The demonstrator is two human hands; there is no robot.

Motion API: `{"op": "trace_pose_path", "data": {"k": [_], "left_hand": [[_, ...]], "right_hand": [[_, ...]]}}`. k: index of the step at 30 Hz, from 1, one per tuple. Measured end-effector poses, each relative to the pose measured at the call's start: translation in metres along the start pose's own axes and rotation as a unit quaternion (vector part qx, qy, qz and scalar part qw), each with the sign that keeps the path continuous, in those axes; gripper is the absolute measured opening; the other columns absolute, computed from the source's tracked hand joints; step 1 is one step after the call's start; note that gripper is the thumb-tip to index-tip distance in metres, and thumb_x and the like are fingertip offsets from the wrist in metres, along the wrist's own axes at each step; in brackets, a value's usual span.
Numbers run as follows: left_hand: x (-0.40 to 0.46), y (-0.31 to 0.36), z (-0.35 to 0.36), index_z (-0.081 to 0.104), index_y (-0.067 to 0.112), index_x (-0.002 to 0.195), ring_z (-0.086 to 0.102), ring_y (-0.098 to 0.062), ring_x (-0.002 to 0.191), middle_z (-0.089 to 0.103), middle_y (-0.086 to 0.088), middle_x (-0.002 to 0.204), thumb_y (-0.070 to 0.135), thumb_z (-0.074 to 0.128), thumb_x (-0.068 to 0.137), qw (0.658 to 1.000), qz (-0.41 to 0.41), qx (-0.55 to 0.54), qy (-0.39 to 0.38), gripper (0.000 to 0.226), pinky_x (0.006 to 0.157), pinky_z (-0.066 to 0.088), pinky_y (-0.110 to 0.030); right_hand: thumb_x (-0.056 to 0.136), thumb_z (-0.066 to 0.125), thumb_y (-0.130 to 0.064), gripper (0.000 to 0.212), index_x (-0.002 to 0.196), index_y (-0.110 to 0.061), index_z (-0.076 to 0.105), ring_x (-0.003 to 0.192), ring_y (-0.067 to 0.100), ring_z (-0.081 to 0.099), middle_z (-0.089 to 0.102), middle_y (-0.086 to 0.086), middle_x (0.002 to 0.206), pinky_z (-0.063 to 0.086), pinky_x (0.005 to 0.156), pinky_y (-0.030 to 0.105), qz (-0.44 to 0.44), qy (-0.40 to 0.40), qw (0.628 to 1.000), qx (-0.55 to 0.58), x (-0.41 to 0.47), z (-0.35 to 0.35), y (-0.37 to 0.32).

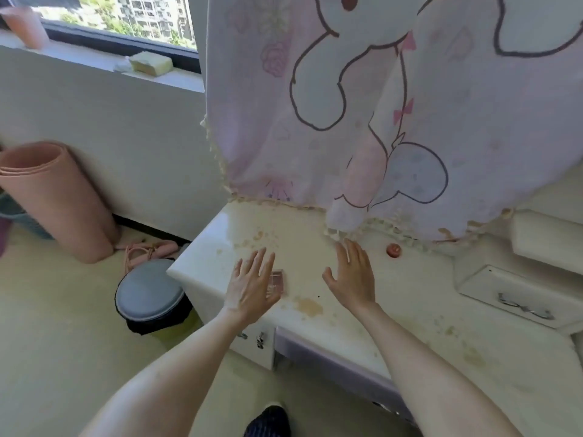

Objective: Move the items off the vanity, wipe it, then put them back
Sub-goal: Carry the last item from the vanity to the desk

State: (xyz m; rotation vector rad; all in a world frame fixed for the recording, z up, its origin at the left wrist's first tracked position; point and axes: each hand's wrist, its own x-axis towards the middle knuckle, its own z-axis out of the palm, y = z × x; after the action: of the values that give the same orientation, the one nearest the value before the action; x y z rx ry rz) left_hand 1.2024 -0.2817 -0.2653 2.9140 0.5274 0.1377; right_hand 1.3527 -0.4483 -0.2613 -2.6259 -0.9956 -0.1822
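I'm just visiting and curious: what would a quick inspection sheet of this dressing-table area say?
Surface: white vanity top, blotched with yellowish-brown stains.
Job's things: small pink case partly under the left hand; small red knob-like item near the back.
Clutter: nothing seen beyond those.
Hands: left hand and right hand both open, fingers spread over the top.
Cables: nothing seen.
Surroundings: cartoon-print cloth hanging behind; grey-lidded bin, rolled pink mat on floor; sponge on windowsill.

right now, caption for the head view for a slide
Both open hands, left hand and right hand, over the stained vanity.
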Motion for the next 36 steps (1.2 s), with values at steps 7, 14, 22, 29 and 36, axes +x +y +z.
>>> {"op": "trace_pose_path", "data": {"k": [7,14,22,29,36], "left_hand": [[0.024,-0.025,0.049,0.007,0.014,0.148,0.003,-0.021,0.143,0.006,-0.004,0.157,0.048,0.037,0.094,0.987,0.034,0.027,-0.152,0.07,0.116,0.006,-0.039],[0.051,-0.029,0.069,0.03,0.008,0.143,0.029,-0.028,0.136,0.033,-0.012,0.147,0.037,0.055,0.09,0.983,0.07,0.034,-0.167,0.065,0.11,0.023,-0.044],[0.069,-0.025,0.075,0.047,0.004,0.12,0.06,-0.037,0.087,0.063,-0.018,0.1,0.028,0.085,0.061,0.988,0.127,0.033,-0.076,0.074,0.078,0.053,-0.041],[0.103,0.013,0.066,0.044,0.001,0.128,0.061,-0.029,0.078,0.059,-0.015,0.1,0.034,0.083,0.059,0.987,0.122,-0.011,-0.103,0.086,0.062,0.054,-0.032],[0.128,0.052,0.07,0.052,-0.003,0.122,0.061,-0.03,0.077,0.058,-0.015,0.096,0.036,0.082,0.056,0.982,0.14,-0.021,-0.123,0.082,0.057,0.054,-0.03]], "right_hand": [[0.086,0.054,-0.025,0.057,0.138,-0.005,0.04,0.137,0.034,0.026,0.034,0.018,0.146,0.018,0.113,0.042,0.027,-0.09,0.995,-0.013,0.008,0.053,0.026],[0.08,0.062,-0.01,0.049,0.125,0.003,0.051,0.128,0.044,0.037,0.045,0.028,0.135,0.032,0.107,0.051,0.073,-0.089,0.993,-0.029,0.03,0.069,0.072],[0.077,0.063,-0.001,0.055,0.129,0.006,0.045,0.125,0.054,0.034,0.037,0.035,0.137,0.034,0.103,0.057,0.135,-0.057,0.988,-0.051,0.057,0.067,0.132],[0.071,0.071,0.002,0.055,0.122,0.006,0.053,0.112,0.051,0.049,0.053,0.034,0.121,0.041,0.091,0.059,0.152,-0.058,0.984,-0.073,0.072,0.074,0.168],[0.054,0.078,0.012,0.039,0.089,0.006,0.062,0.061,0.036,0.054,0.055,0.024,0.078,0.044,0.045,0.034,0.165,-0.044,0.982,-0.081,0.07,0.074,0.178]]}}
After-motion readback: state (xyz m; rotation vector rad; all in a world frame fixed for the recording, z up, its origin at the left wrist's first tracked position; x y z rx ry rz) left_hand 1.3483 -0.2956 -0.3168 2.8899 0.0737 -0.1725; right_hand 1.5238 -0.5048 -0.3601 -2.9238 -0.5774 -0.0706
